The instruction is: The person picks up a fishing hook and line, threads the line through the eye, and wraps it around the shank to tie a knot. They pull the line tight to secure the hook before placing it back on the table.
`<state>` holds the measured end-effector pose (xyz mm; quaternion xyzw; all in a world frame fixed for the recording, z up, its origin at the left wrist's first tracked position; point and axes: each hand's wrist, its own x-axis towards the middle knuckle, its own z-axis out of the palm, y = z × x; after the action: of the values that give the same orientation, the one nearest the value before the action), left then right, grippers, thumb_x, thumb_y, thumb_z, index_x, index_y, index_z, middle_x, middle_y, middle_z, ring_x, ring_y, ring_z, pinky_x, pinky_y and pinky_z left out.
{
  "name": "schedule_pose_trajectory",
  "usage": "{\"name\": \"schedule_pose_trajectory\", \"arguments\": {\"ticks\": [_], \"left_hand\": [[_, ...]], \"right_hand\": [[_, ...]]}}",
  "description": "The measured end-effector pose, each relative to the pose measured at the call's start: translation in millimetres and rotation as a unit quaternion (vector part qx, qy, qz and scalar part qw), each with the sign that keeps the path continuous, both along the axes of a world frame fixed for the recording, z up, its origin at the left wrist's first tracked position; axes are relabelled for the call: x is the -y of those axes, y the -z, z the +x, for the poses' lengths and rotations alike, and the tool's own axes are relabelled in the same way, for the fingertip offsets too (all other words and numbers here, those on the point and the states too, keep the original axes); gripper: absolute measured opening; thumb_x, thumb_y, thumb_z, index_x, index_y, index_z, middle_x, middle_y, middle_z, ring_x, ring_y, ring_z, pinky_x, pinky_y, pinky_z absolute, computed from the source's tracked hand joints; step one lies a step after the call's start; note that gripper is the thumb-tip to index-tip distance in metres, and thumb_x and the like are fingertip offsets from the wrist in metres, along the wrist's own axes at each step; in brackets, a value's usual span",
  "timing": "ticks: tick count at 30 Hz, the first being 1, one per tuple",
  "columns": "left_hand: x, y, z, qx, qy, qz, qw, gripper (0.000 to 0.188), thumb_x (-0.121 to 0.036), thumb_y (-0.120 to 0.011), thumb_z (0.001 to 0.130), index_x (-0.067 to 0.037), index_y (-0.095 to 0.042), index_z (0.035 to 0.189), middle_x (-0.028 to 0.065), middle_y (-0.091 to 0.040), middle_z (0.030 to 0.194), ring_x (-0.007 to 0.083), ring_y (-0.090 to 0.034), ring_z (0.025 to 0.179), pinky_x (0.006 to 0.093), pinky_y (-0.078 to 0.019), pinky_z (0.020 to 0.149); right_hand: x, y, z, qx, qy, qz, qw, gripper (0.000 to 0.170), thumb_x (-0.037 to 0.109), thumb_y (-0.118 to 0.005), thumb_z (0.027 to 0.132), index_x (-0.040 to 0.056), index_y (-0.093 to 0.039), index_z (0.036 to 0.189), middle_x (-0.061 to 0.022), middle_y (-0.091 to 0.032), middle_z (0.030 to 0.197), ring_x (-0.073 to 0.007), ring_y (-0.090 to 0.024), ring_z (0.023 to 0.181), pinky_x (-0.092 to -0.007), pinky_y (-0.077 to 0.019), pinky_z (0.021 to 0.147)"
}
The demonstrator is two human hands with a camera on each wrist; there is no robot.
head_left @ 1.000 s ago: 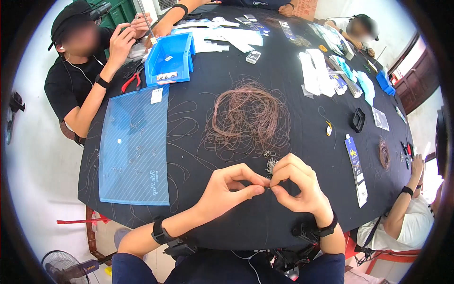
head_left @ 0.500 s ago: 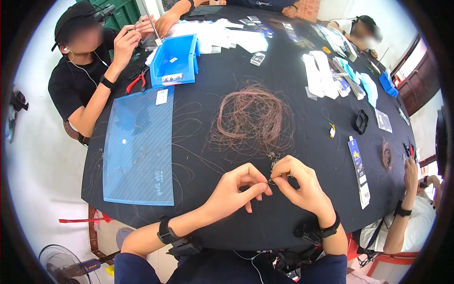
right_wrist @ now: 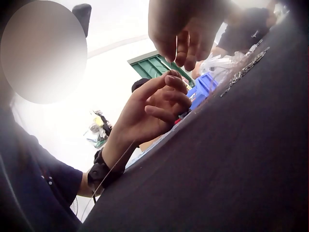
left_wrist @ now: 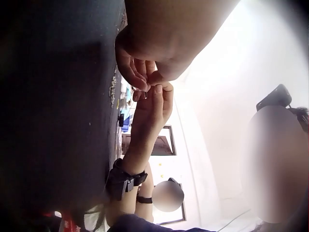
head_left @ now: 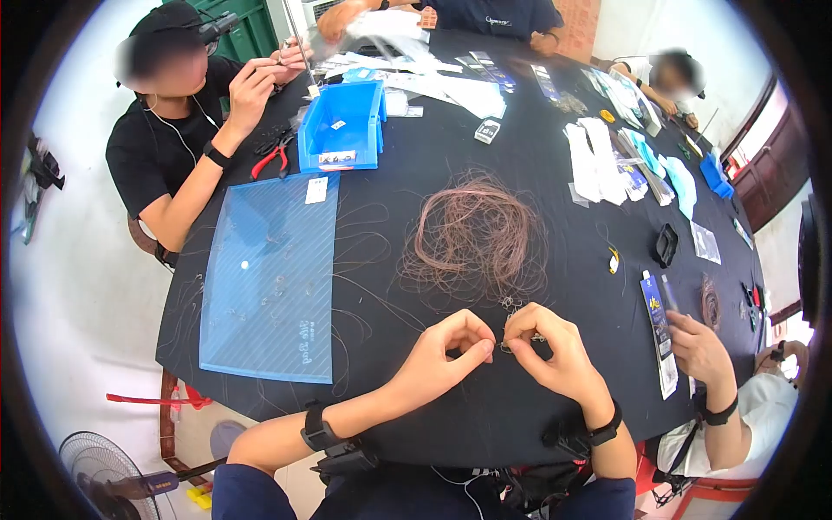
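Right hand [head_left: 555,351]: thumb and forefinger pinched together on a small metal piece [left_wrist: 145,95], likely a hook, showing as a glint at the fingertips; exact shape too small to tell. Left hand [head_left: 451,351]: thumb and forefinger meet at the tips, seemingly on a thin line [right_wrist: 114,167] that trails past the wrist; other fingers loosely bent.

Handling, as judged: the piece weighs next to nothing, is stiff, slick and perhaps sharp; best taken by the shank, clear of any point. The line looks light, springy and kink-prone; best pinched close to its end.

Pose: both hands lifted off the counter [head_left: 520,425], fingertips facing with a narrow gap between, forearms angled inward, right wrist bent toward the left.

Beyond the fingertips, a metal pile [head_left: 512,305]; farther off, a brown tangle [head_left: 481,247]. Leftward, a blue bag [head_left: 269,286] with looped strands beside it.
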<state>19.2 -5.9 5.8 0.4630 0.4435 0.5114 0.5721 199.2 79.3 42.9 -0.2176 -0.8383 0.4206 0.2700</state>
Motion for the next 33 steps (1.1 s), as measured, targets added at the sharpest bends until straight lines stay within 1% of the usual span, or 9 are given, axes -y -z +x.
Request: {"name": "schedule_pose_trajectory", "arguments": {"ticks": [2,6,9,15,20,23,26,30,33], "left_hand": [[0.4,-1.4,-0.5,0.01,-0.003,-0.014,1.0,0.012,-0.014,-0.058,0.094,-0.002,-0.055,0.098,0.0023,-0.059,0.088,0.009,-0.059,0.084,0.0246,-0.0455,0.075],[0.3,-0.4,-1.1,-0.001,-0.008,-0.014,1.0,0.012,-0.013,-0.058,0.094,-0.002,-0.055,0.098,0.0024,-0.06,0.089,0.0087,-0.059,0.084,0.0242,-0.0463,0.074],[0.0,1.3,-1.0,-0.007,-0.014,-0.015,1.0,0.012,-0.013,-0.058,0.094,-0.002,-0.055,0.098,0.0025,-0.06,0.089,0.0086,-0.059,0.084,0.024,-0.0465,0.074],[0.2,-2.0,-1.3,-0.029,-0.023,-0.013,0.999,0.012,-0.013,-0.059,0.094,-0.003,-0.055,0.097,0.0027,-0.061,0.09,0.0089,-0.06,0.084,0.0239,-0.0467,0.074],[0.3,-1.8,-1.8,-0.036,-0.019,-0.016,0.999,0.012,-0.014,-0.059,0.094,-0.002,-0.056,0.097,0.003,-0.061,0.09,0.0093,-0.06,0.085,0.0244,-0.047,0.075],[0.0,-3.1,-2.1,-0.026,-0.007,-0.014,1.0,0.013,-0.014,-0.06,0.094,-0.002,-0.056,0.097,0.0036,-0.062,0.091,0.0098,-0.061,0.085,0.0247,-0.0474,0.075],[-1.5,0.1,1.0,0.05,-0.003,0.024,0.998,0.013,-0.014,-0.061,0.093,-0.001,-0.058,0.096,0.0033,-0.064,0.086,0.0081,-0.061,0.082,0.0229,-0.0469,0.073],[-0.6,0.0,-1.2,0.054,0.022,0.02,0.998,0.015,-0.015,-0.061,0.094,-0.001,-0.058,0.097,0.0046,-0.064,0.09,0.0097,-0.062,0.086,0.0243,-0.0481,0.076],[-0.8,2.1,-3.2,0.065,0.042,0.007,0.997,0.015,-0.015,-0.06,0.095,-0.001,-0.057,0.099,0.0056,-0.063,0.093,0.0115,-0.063,0.09,0.0255,-0.0491,0.08]], "right_hand": [[-0.7,0.9,0.4,0.004,-0.003,-0.002,1.0,0.012,-0.008,-0.062,0.079,-0.0005,-0.058,0.088,-0.0094,-0.062,0.086,-0.0163,-0.061,0.072,-0.0262,-0.0491,0.064],[-0.5,1.1,-1.1,0.01,-0.004,0.011,1.0,0.015,-0.008,-0.063,0.079,-0.0009,-0.061,0.093,-0.0098,-0.065,0.085,-0.0172,-0.065,0.074,-0.027,-0.0507,0.065],[1.7,-1.2,-3.9,0.003,0.006,0.009,1.0,0.018,-0.006,-0.065,0.08,0.0004,-0.065,0.097,-0.0096,-0.066,0.086,-0.0192,-0.065,0.072,-0.0284,-0.051,0.064],[-4.6,3.3,-0.8,-0.01,0.007,0.05,0.999,0.013,-0.001,-0.071,0.077,0.0007,-0.068,0.09,-0.0089,-0.068,0.083,-0.0197,-0.066,0.072,-0.0291,-0.052,0.064],[-1.4,1.2,-0.5,-0.008,0.024,0.039,0.999,0.013,0.001,-0.074,0.075,0.0021,-0.069,0.086,-0.0078,-0.069,0.08,-0.0196,-0.067,0.072,-0.0278,-0.0526,0.065],[0.1,1.3,-0.6,-0.021,0.028,0.06,0.998,0.013,0.001,-0.075,0.073,0.0027,-0.069,0.084,-0.0074,-0.069,0.079,-0.0198,-0.067,0.072,-0.0276,-0.0528,0.065],[-0.5,-0.4,0.3,-0.039,0.009,0.089,0.995,0.013,0.0,-0.074,0.074,0.002,-0.068,0.085,-0.0072,-0.068,0.08,-0.0198,-0.066,0.071,-0.0284,-0.0522,0.062],[-0.4,0.5,0.2,-0.055,-0.01,0.111,0.992,0.015,-0.001,-0.074,0.073,0.0019,-0.068,0.086,-0.0072,-0.067,0.08,-0.0198,-0.065,0.07,-0.0287,-0.052,0.061],[0.5,0.9,-0.2,-0.044,-0.003,0.119,0.992,0.016,-0.001,-0.074,0.073,0.0021,-0.067,0.086,-0.0074,-0.067,0.08,-0.0206,-0.065,0.071,-0.0293,-0.0521,0.062]]}}
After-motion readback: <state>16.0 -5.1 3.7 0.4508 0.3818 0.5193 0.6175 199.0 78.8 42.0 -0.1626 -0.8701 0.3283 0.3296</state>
